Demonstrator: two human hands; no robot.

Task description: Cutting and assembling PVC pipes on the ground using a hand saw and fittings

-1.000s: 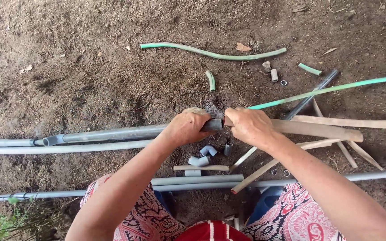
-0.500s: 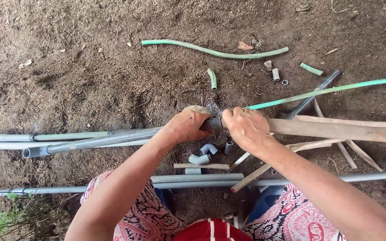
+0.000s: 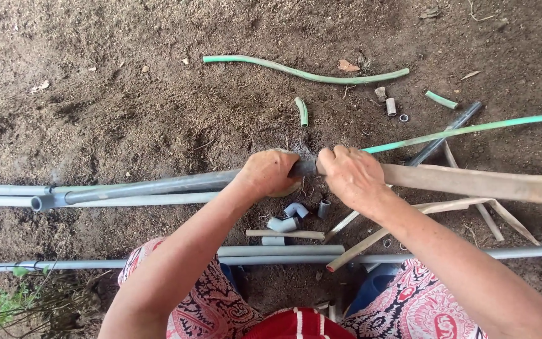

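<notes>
My left hand grips the right end of a long grey plastic pipe that runs off to the left over the dirt. My right hand grips a flat wooden stick that points to the right. Both hands meet at a dark joint where pipe and stick come together. Below the hands lie small grey pipe elbows and a short grey sleeve.
Other grey pipes lie at the left and across near my knees. Green hose pieces and a long green hose lie on the dirt beyond, with bamboo strips and a dark pipe at right.
The grey pipe has slid to the right, its open left end drawing nearer. The wooden stick has also shifted right. Both hands keep their grip at the joint.
</notes>
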